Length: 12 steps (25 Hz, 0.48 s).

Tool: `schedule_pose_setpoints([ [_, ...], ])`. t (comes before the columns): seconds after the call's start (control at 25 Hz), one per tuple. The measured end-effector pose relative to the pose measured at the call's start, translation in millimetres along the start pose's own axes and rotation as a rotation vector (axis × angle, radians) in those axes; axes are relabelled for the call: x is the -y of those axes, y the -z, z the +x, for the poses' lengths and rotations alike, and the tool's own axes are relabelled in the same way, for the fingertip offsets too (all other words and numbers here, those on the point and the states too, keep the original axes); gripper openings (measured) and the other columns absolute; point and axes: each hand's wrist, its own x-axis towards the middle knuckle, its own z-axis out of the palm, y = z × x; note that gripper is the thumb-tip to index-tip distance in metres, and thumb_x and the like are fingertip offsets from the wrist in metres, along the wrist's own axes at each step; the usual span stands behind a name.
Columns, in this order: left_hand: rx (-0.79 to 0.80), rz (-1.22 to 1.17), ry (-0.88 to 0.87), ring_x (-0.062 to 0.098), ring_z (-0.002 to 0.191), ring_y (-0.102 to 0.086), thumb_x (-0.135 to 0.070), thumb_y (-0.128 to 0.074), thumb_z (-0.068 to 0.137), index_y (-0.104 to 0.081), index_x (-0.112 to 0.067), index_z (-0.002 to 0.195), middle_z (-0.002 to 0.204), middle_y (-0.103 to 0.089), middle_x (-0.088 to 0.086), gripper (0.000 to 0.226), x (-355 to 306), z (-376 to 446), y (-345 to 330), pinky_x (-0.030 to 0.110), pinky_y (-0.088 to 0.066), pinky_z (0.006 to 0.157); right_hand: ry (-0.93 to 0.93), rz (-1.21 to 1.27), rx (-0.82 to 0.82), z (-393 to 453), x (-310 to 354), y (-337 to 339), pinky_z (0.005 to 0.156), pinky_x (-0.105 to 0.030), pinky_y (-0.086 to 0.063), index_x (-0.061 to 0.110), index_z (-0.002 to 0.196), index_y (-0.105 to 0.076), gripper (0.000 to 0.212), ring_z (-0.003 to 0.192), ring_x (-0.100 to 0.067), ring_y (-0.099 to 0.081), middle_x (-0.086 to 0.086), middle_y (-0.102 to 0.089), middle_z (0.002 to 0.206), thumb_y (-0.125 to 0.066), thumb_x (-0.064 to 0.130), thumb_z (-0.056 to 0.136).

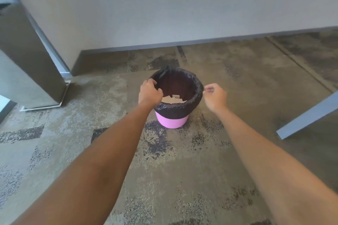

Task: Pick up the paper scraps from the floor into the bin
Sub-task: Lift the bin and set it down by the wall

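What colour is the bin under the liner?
Pink bin, seen in the head view.

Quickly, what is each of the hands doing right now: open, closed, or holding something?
Left hand: grips the left rim of the bin over its black liner.
Right hand: beside the right rim, fingers loosely curled, holding nothing visible.

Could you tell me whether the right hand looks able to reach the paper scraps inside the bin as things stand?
Probably yes: the right hand hovers beside the bin rim, the mouth is open, and nothing covers the scraps.
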Motion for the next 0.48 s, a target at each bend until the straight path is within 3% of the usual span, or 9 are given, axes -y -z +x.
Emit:
schedule_pose_setpoints([
  [0.16,0.098,-0.005,0.070,0.026,0.114,-0.056,-0.017,-0.059,0.088,-0.054,-0.009,0.125,0.127,-0.057,0.012,0.039,-21,-19,10,0.040,-0.050,0.097,-0.058,-0.018,0.084,-10,21,13,0.082,-0.024,-0.043,0.009,0.112,-0.063,0.020,0.101,-0.021,-0.063,-0.009,-0.067,0.114,-0.062,0.010,0.092],
  [0.24,0.135,-0.020,0.141,0.023,0.101,-0.058,-0.015,-0.059,0.087,-0.056,-0.010,0.123,0.121,-0.060,0.010,0.036,-24,-38,15,0.032,-0.049,0.083,-0.117,0.026,0.130,-19,30,20,0.082,-0.024,-0.044,0.008,0.114,-0.062,0.021,0.102,-0.021,-0.064,-0.010,-0.068,0.115,-0.062,0.010,0.093],
  [0.36,0.161,-0.020,0.198,0.019,0.091,-0.054,-0.015,-0.061,0.086,-0.058,-0.011,0.114,0.109,-0.061,0.006,0.029,-27,-60,20,0.028,-0.041,0.075,-0.176,0.010,0.153,-20,42,34,0.083,-0.022,-0.043,0.005,0.117,-0.064,0.024,0.104,-0.022,-0.064,-0.011,-0.068,0.117,-0.061,0.013,0.094],
  [0.48,0.182,-0.007,0.228,0.015,0.075,-0.053,-0.011,-0.060,0.085,-0.062,-0.012,0.097,0.094,-0.065,0.008,0.012,-29,-47,31,0.024,-0.041,0.068,-0.181,-0.069,0.179,-10,44,39,0.094,-0.026,-0.044,0.002,0.118,-0.068,0.028,0.110,-0.026,-0.064,-0.013,-0.070,0.118,-0.060,0.013,0.095],
])
